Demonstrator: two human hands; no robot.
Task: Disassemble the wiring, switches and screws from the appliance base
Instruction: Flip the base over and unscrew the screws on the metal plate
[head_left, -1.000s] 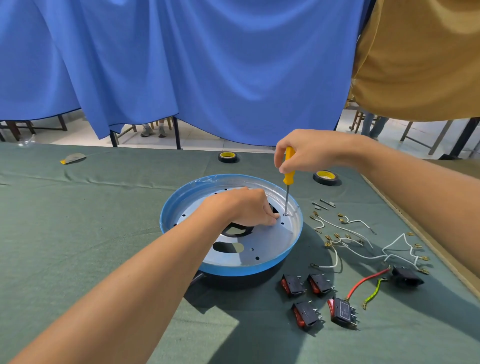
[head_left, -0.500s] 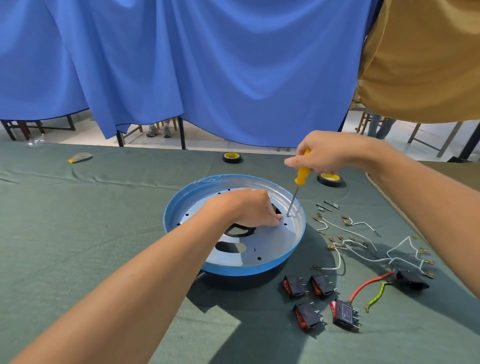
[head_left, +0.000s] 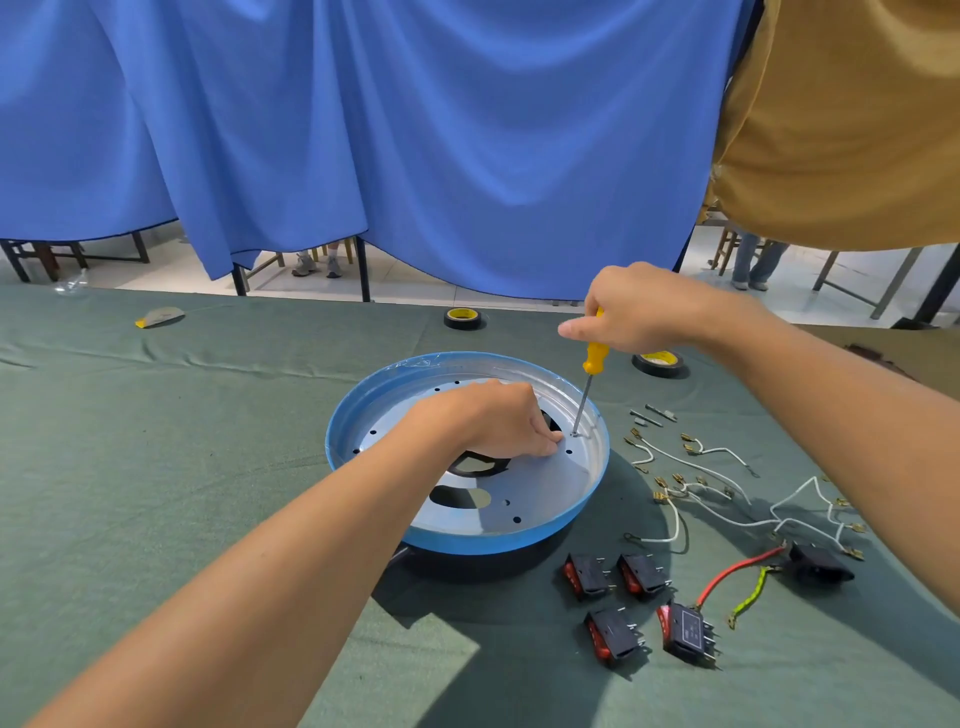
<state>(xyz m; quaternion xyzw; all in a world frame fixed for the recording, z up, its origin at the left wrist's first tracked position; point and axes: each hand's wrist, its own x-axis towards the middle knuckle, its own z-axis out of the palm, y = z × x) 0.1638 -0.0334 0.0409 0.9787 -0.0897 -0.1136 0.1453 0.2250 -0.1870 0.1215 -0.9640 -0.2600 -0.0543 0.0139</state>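
Blue curtain (head_left: 415, 130) behind green cloth (head_left: 156, 467); far tape roll (head_left: 463, 317), right tape roll (head_left: 658, 362), perhaps scraper (head_left: 158, 316)

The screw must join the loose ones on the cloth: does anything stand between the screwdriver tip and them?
Only the base's raised blue rim, between the screwdriver tip and the loose screws to its right; it must be lifted over. The left hand rests on the tip's other side, clear of that path.

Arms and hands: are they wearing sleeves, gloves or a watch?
No. The left arm and the right arm are bare, with no sleeve in view. The left hand and the right hand have no gloves, and no watch, bracelet or ring shows.
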